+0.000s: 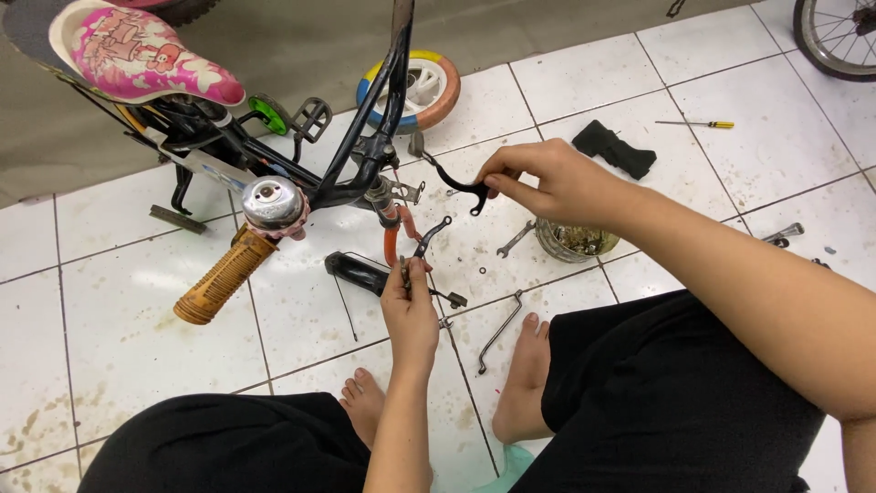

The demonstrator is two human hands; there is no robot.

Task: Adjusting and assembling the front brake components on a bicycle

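Two hands work beside the bike (347, 173) over the tiled floor (119, 301): right hand (547, 183) pinched on a stiff, light black brake arm (456, 183), left hand (411, 306) clamped on another small caliper piece (429, 239), both probably best gripped mid-shank.

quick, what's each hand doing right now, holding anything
Left hand: closed, pinching a small metal brake arm by its lower end.
Right hand: closed, fingers gripping a black curved brake arm beside the bike frame.
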